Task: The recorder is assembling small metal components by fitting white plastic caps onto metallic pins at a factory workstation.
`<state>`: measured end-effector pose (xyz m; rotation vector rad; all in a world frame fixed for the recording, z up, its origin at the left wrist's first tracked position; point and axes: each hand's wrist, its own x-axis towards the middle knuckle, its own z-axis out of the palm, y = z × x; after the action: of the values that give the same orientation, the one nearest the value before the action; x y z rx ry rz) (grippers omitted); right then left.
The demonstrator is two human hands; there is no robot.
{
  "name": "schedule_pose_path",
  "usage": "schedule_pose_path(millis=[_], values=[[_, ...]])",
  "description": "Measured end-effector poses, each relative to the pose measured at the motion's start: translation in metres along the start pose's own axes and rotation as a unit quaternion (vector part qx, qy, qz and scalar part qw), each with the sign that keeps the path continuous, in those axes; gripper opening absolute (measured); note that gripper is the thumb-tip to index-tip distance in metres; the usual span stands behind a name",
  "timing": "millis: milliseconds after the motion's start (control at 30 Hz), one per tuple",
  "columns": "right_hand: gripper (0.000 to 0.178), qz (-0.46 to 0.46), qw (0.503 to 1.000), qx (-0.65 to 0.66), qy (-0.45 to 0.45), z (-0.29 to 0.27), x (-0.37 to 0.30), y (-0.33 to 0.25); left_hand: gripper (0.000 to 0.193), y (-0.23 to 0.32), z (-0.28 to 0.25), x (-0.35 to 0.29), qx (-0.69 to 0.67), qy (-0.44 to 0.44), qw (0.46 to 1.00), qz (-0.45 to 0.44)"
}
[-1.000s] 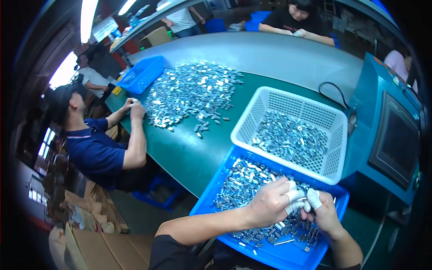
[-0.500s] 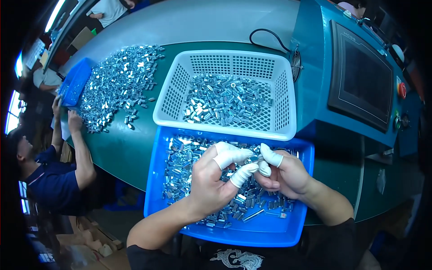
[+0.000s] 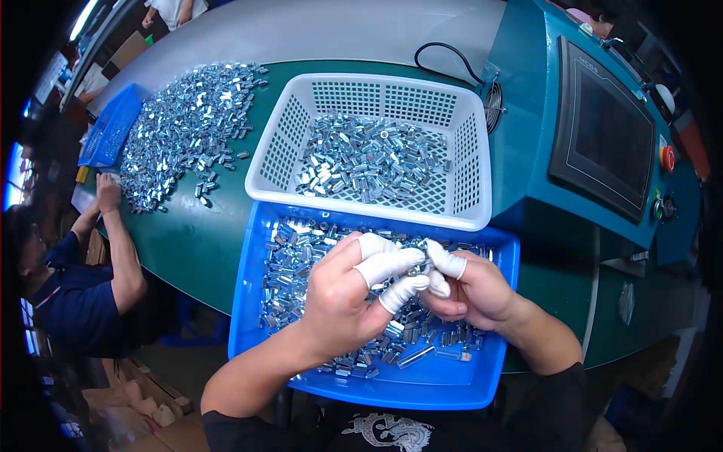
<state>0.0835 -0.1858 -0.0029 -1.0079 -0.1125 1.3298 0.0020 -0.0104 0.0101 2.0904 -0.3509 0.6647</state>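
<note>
Left hand (image 3: 339, 292) and right hand (image 3: 480, 292) pinch a metal piece (image 3: 426, 259) above the 6 o'clock tray (image 3: 407, 396); mid-handling imo, next needs steadiness.

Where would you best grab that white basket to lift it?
Probably the left rim and right rim, coming from both sides: the white basket has a broad lip and sits open side up, loaded with metal pieces. The teal machine leaves less room on the right.

So a green table (image 3: 196, 260) is stretching across the room, with a grey panel (image 3: 339, 34) running along its far edge. A tube light (image 3: 83, 20) is glowing top left, a bright window (image 3: 15, 179) is shining far left, and the floor (image 3: 197, 365) is looking pretty dim.
</note>
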Motion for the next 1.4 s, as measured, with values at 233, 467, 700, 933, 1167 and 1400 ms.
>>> schedule_pose_path(millis=[233, 467, 700, 933, 1167, 1400], values=[[0.049, -0.077, 0.995, -0.019, 0.067, 0.002, 0.003, -0.007, 0.031, -0.04, -0.025, 0.012, -0.169, 0.175, 0.941, -0.234], [0.046, -0.09, 0.993, -0.031, 0.07, 0.0, -0.001, -0.003, 0.011, -0.024, -0.015, 0.006, 0.087, 0.057, 0.988, -0.114], [0.044, -0.107, 0.986, -0.091, 0.092, 0.004, -0.004, -0.002, 0.035, -0.022, 0.004, -0.015, 0.32, -0.157, 0.93, -0.093], [0.043, -0.121, 0.984, -0.092, 0.091, 0.002, -0.005, 0.001, 0.025, -0.031, 0.008, -0.017, 0.259, -0.17, 0.947, -0.081], [0.044, -0.133, 0.982, -0.101, 0.089, -0.001, -0.001, 0.001, 0.024, -0.025, 0.005, -0.011, 0.28, -0.178, 0.935, -0.122], [0.043, -0.136, 0.981, -0.107, 0.088, -0.003, -0.001, 0.003, 0.02, -0.021, 0.012, -0.01, 0.305, -0.18, 0.927, -0.121]])
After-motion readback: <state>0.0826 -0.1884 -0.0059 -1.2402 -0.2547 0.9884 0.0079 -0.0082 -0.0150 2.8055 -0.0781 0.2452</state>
